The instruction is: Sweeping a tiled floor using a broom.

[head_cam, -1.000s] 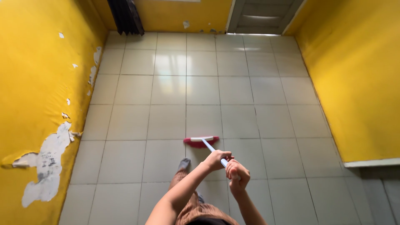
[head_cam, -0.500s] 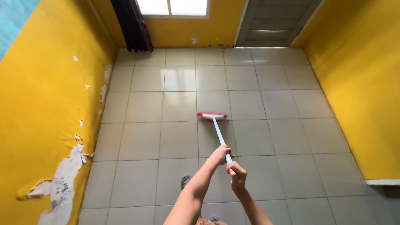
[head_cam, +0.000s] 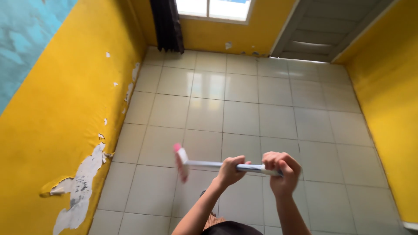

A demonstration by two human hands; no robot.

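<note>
Left hand (head_cam: 230, 169) and right hand (head_cam: 281, 169) both closed around the pale-handled, red-headed broom (head_cam: 204, 164), held level above the tiled floor (head_cam: 244, 109); likely light, stiff, best gripped mid-handle.

this is looking like a bare room in a home: pale square floor tiles (head_cam: 244, 117) are running wall to wall, yellow walls (head_cam: 65, 113) are peeling in patches, a dark curtain (head_cam: 167, 24) is hanging beside a bright window (head_cam: 213, 8), and a grey panelled door (head_cam: 322, 30) is standing in the far corner.
</note>
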